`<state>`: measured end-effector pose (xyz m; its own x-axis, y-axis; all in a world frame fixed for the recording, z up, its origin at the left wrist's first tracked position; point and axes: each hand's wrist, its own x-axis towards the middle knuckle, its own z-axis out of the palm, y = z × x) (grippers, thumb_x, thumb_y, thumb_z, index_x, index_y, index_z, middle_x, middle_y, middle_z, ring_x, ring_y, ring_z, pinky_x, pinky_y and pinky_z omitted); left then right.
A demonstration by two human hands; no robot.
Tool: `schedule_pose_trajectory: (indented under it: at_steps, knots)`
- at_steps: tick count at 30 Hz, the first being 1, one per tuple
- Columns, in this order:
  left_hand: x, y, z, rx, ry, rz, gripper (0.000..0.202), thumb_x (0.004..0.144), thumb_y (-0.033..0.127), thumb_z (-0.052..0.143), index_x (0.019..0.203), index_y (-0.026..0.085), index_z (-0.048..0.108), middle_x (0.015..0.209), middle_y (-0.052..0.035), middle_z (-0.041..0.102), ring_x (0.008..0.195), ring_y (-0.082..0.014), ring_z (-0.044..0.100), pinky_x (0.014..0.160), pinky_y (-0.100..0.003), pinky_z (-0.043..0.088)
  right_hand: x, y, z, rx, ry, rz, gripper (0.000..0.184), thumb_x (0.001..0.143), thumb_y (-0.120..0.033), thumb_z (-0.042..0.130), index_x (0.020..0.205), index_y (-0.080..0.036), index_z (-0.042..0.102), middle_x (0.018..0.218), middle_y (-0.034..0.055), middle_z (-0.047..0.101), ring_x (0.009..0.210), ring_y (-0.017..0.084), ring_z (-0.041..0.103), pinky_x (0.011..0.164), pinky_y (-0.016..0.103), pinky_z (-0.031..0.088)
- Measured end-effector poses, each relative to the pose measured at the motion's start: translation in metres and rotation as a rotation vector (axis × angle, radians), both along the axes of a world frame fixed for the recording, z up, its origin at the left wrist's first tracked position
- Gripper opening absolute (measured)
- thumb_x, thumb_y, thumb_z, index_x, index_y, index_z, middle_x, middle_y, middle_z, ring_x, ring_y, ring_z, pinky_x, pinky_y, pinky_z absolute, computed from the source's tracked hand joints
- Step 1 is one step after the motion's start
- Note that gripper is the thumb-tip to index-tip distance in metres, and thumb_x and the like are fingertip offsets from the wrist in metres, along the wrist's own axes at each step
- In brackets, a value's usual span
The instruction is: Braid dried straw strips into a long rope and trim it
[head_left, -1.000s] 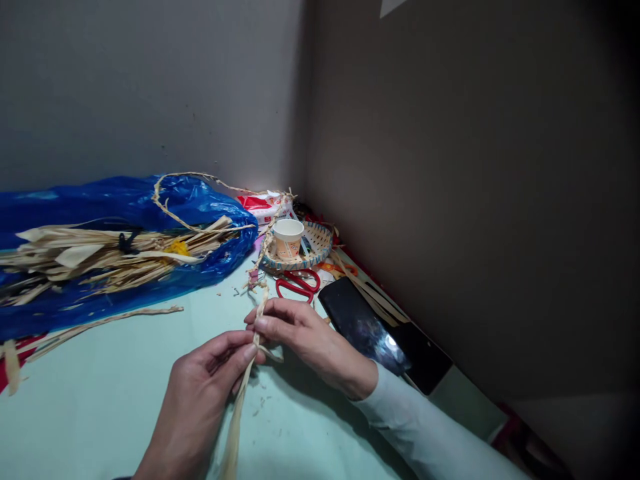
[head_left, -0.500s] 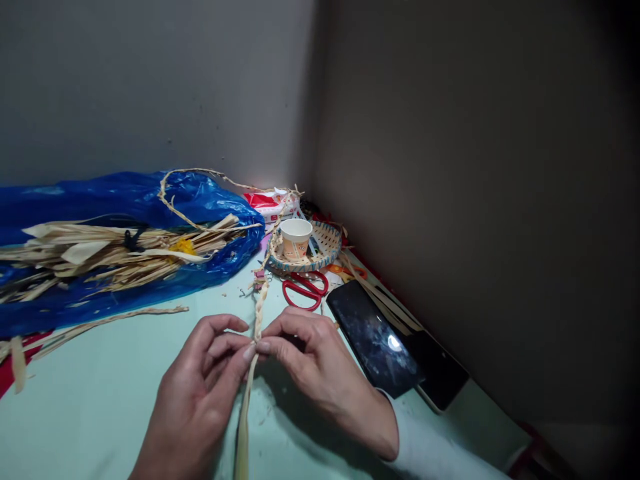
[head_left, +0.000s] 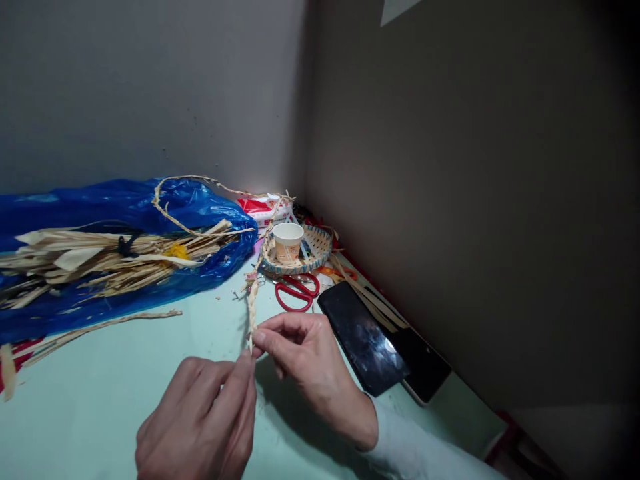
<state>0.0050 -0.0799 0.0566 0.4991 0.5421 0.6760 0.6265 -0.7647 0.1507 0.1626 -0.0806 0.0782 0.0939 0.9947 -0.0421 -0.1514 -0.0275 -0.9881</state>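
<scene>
Plant-fibre braid [head_left: 253, 308] over table [head_left: 100, 387]; right hand [head_left: 307, 357] pinching its near end, left hand [head_left: 200, 413] pinching strand just below. Red-handled scissors [head_left: 300, 293] just beyond right hand, near black phone [head_left: 357, 333].

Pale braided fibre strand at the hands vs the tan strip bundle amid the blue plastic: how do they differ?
The pale braided fibre strand is narrow and plaited; the tan strip bundle is broad, its strips unbraided. The strand is pinched by left hand and right hand; the bundle lies untouched amid blue plastic. Both are pale.
</scene>
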Motion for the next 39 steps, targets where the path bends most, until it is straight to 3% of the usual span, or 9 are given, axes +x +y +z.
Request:
schedule_pose_trajectory:
  at_steps: [9, 16, 19, 22, 25, 29, 31, 34, 39]
  knots:
    - [0.006, -0.003, -0.001, 0.184, 0.252, 0.105, 0.024, 0.086, 0.007, 0.052, 0.103, 0.014, 0.068, 0.076, -0.0096, 0.071, 0.075, -0.0258, 0.058, 0.061, -0.035, 0.036, -0.004, 0.003, -0.011, 0.008, 0.011, 0.011, 0.017, 0.079, -0.029, 0.069, 0.076, -0.013, 0.075, 0.072, 0.0026, 0.069, 0.069, 0.013, 0.057, 0.068, 0.025, 0.044]
    - [0.008, 0.004, -0.006, 0.138, 0.130, -0.058, 0.039, 0.078, 0.016, 0.069, 0.116, 0.016, 0.066, 0.087, -0.0107, 0.074, 0.077, -0.0266, 0.064, 0.071, -0.035, 0.046, -0.004, 0.003, -0.013, 0.020, -0.049, -0.022, 0.017, 0.085, -0.030, 0.063, 0.076, -0.015, 0.064, 0.071, -0.0016, 0.058, 0.066, 0.011, 0.050, 0.061, 0.022, 0.038]
    - [0.008, 0.006, -0.003, -0.121, -0.102, -0.149, 0.039, 0.081, 0.017, 0.067, 0.120, 0.021, 0.064, 0.096, -0.0103, 0.074, 0.086, -0.0272, 0.065, 0.077, -0.035, 0.050, -0.003, 0.002, -0.014, 0.018, -0.118, -0.048, 0.019, 0.091, -0.033, 0.057, 0.082, -0.016, 0.060, 0.070, -0.0028, 0.054, 0.065, 0.011, 0.047, 0.059, 0.022, 0.037]
    - [0.010, 0.010, 0.005, -0.537, -0.404, 0.052, 0.012, 0.087, 0.029, 0.064, 0.098, 0.028, 0.067, 0.092, -0.0028, 0.071, 0.084, -0.0219, 0.066, 0.075, -0.029, 0.051, -0.008, -0.002, -0.017, 0.062, -0.209, -0.027, 0.021, 0.096, -0.034, 0.051, 0.087, -0.017, 0.060, 0.075, -0.0013, 0.058, 0.069, 0.012, 0.051, 0.062, 0.022, 0.038]
    - [0.014, 0.015, 0.010, -1.013, -0.654, 0.099, 0.022, 0.084, 0.047, 0.065, 0.096, 0.029, 0.065, 0.084, 0.0015, 0.068, 0.071, -0.0163, 0.063, 0.066, -0.023, 0.052, -0.013, -0.007, -0.019, 0.111, -0.274, 0.019, 0.021, 0.099, -0.030, 0.046, 0.091, -0.018, 0.060, 0.075, -0.0009, 0.062, 0.067, 0.012, 0.055, 0.065, 0.023, 0.041]
    - [0.018, 0.019, 0.007, -1.397, -0.968, 0.075, 0.035, 0.075, 0.053, 0.074, 0.089, 0.021, 0.068, 0.052, 0.0091, 0.043, 0.041, -0.0055, 0.031, 0.037, -0.013, 0.026, -0.015, -0.010, -0.016, 0.190, -0.354, 0.066, 0.022, 0.100, -0.024, 0.045, 0.088, -0.017, 0.061, 0.079, 0.0008, 0.066, 0.070, 0.012, 0.059, 0.069, 0.023, 0.043]
    - [0.017, 0.021, 0.006, -1.413, -1.064, 0.129, 0.038, 0.068, 0.052, 0.080, 0.083, 0.018, 0.069, 0.051, 0.0098, 0.039, 0.042, -0.0034, 0.023, 0.037, -0.012, 0.018, -0.012, -0.011, -0.013, 0.239, -0.415, 0.097, 0.020, 0.099, -0.022, 0.045, 0.089, -0.017, 0.062, 0.087, 0.0029, 0.068, 0.076, 0.013, 0.059, 0.072, 0.024, 0.043]
    - [0.013, 0.022, 0.006, -1.364, -1.022, 0.156, 0.036, 0.068, 0.052, 0.080, 0.081, 0.020, 0.070, 0.058, 0.0062, 0.051, 0.046, -0.0051, 0.032, 0.040, -0.013, 0.025, -0.009, -0.012, -0.011, 0.275, -0.471, 0.148, 0.016, 0.099, -0.020, 0.046, 0.097, -0.016, 0.061, 0.088, 0.0031, 0.067, 0.077, 0.013, 0.058, 0.074, 0.024, 0.042]
    - [0.008, 0.022, 0.008, -1.040, -0.749, 0.194, 0.029, 0.079, 0.050, 0.069, 0.069, 0.023, 0.067, 0.069, 0.0032, 0.062, 0.068, -0.0137, 0.052, 0.061, -0.019, 0.042, -0.010, -0.013, -0.012, 0.271, -0.552, 0.124, 0.015, 0.097, -0.022, 0.049, 0.091, -0.016, 0.061, 0.077, 0.0000, 0.062, 0.069, 0.012, 0.053, 0.067, 0.024, 0.038]
